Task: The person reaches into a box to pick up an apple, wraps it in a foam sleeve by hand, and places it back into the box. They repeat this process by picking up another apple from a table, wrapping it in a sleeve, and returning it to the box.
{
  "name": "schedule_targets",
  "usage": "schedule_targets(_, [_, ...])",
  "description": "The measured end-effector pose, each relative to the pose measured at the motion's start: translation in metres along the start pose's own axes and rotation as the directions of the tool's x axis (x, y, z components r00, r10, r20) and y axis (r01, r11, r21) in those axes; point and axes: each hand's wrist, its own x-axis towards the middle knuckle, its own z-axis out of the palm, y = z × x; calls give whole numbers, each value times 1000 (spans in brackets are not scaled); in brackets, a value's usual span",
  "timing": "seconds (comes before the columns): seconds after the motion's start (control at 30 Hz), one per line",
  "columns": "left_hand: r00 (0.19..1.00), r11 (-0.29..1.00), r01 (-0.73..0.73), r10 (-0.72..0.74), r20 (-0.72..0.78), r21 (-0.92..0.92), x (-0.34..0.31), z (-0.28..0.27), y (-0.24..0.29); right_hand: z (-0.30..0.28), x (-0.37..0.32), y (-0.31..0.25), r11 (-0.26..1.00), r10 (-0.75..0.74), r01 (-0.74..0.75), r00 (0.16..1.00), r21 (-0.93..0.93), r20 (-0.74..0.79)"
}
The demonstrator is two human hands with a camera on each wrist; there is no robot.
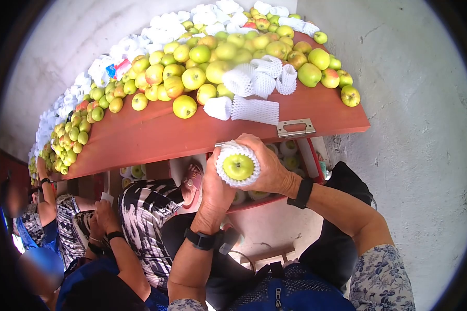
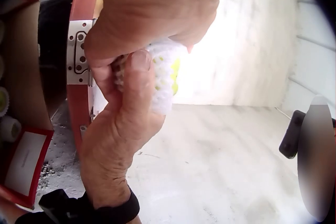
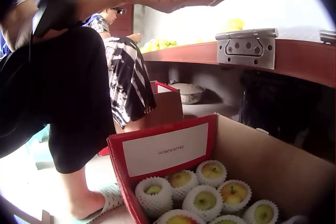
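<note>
A red-brown wooden table (image 1: 140, 140) stands before a seated person; just in front of its near edge, a yellow-green, round apple (image 1: 239, 167) is held stem-end up, ringed by a white foam-net sleeve (image 1: 237, 149) that leaves its top bare. The left hand (image 1: 216, 181) and the right hand (image 1: 271, 167) grip it from opposite sides, fingers curled and clamped round the net; in the left wrist view a thumb lies flat along the mesh, probably so that the sleeve is steadied without the fruit being squeezed hard; some fingertips are hidden.

Across the table spread loose green and yellow apples, some blushed red (image 1: 193, 79), heaped back from the near edge; loose white foam-net sleeves (image 1: 255, 110) lie among and in front of them, towards the table's right end, seemingly set there to be in easy reach; a silver metal hinge (image 1: 296, 127) is fixed at the table's near edge.

Below the table's front edge sits an open, red-trimmed cardboard box (image 3: 262, 155); inside, netted apples (image 3: 205, 201) stand close together, tops showing, the mesh likely cushioning each from its neighbours.
</note>
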Motion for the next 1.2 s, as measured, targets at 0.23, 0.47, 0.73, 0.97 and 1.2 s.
schedule_targets(0.23, [998,996,51,-48,47,-71,-1,0,1,-5,3,-9,997,-74,74,996,0,-49])
schedule_targets(0.47, [998,999,44,-43,52,-23,2,-2,0,-10,4,-8,989,140,-142,987,29,79])
schedule_targets(0.73, [991,903,-129,131,24,410,2,-11,5,-12,4,-4,990,124,-132,983,55,132])
schedule_targets(0.97, [994,978,-96,86,62,185,4,-14,7,-44,12,-4,663,335,-565,811,491,480])
schedule_targets(1.2, [972,994,49,-69,226,93,0,-14,14,-59,12,-6,664,324,-606,761,438,561])
